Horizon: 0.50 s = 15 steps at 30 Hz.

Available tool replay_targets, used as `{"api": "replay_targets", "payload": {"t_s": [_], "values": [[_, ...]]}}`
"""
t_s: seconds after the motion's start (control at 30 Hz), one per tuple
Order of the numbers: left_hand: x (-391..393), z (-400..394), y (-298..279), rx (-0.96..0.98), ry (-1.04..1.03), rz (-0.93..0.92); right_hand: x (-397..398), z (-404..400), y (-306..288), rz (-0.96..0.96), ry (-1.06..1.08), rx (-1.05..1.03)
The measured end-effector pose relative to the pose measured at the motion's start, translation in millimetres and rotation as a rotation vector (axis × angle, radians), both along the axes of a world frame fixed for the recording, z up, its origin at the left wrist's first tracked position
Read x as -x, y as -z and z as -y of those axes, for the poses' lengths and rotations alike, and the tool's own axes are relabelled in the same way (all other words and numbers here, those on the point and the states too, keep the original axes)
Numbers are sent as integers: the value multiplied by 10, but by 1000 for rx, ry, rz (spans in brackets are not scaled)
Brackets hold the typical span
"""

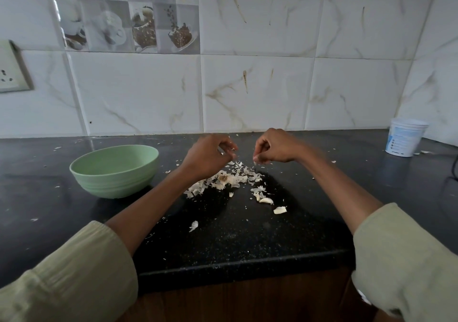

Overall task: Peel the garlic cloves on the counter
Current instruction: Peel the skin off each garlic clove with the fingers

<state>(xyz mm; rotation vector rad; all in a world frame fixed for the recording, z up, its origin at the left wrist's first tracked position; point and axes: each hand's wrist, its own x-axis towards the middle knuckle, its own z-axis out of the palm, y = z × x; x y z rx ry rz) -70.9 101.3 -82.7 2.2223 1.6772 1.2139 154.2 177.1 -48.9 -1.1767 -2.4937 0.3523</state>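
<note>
Kitchen corner, white marble-look tiled wall (247, 86) with a panel of coffee-cup picture tiles far left and a wall socket (12, 67) at the left edge; black speckled counter (235, 242) along its foot, over a wooden front; green bowl (114, 170), left of centre, standing upright on the counter, inside not visible; white plastic tub (406, 137), far right, beside the wall corner; left hand (208, 155) and right hand (275, 148), raised side by side above the counter, slightly apart, both blurred, fingers curled with tips pinched together, each appearing to hold a small pale scrap, exact item too small to tell; pale green sleeves on both forearms; heap of garlic skins (235, 175), under and just near of the hands, a root stub lying in it; garlic cloves (266, 200), two or three, near and right of the heap, resting on the counter; stray skin flake (193, 225), nearer still.
</note>
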Motion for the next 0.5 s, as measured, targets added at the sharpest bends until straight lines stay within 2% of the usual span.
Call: {"api": "replay_targets", "payload": {"t_s": [0.13, 0.17, 0.3, 0.4, 0.5], "values": [[-12, -3, -2, 5, 13, -32, 55, 40, -57, -272, 25, -146], [-10, -7, -2, 4, 15, -35, 63, 22, -63, -289, 20, -166], [-22, -10, -3, 7, 10, -53, 111, -52, 87, 160, -23, -21], [-23, 5, -3, 10, 6, -63, 125, -58, 108, 154, -14, -16], [-22, 14, -11, -1, 7, -66, 103, -29, 70, 42, -27, -77]]}}
